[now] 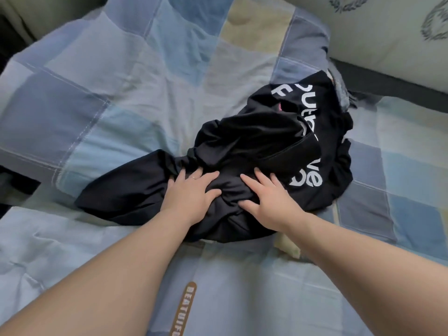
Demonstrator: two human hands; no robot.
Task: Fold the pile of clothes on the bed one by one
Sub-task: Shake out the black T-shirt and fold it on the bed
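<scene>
A crumpled heap of black clothes (244, 146) lies in the middle of the bed, its top piece printed with large white letters (308, 132). One black part stretches out to the left (126, 190). My left hand (191, 192) rests on the near side of the heap, fingers spread and slightly bent into the cloth, a ring on one finger. Beside it, my right hand (266, 200) lies flat on the black cloth with fingers spread. A bit of pink (280, 107) peeks out between the folds, and grey fabric (344, 93) shows behind the heap.
The bed is covered by a blue, grey and cream patchwork quilt (121, 93). A pale pillow with a leaf print (388, 37) lies at the top right. A brown label with white letters (185, 309) sits on the quilt near me. A pale yellow cloth corner (289, 246) shows under the heap.
</scene>
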